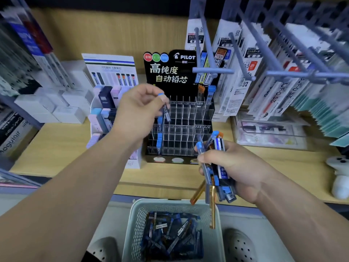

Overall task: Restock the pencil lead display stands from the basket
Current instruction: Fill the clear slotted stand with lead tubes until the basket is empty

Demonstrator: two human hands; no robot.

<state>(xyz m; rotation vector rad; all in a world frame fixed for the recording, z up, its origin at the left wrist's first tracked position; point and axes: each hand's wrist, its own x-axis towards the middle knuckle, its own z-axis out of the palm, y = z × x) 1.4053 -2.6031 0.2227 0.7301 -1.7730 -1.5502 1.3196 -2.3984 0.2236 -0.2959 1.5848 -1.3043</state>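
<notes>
Left hand (139,110) aloft (lead tube (166,112) in fingers (149,91))

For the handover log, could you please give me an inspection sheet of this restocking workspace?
Surface: wooden shelf, holding the displays.
Job's things: clear Pilot stand, most slots empty; white basket of lead tubes below the shelf.
Clutter: white boxes on the shelf's left.
Grippers: left hand pinches one tube; right hand grips a bundle of tubes.
Cables: nothing seen.
Surroundings: refill packs hanging on hooks, upper right.
</notes>
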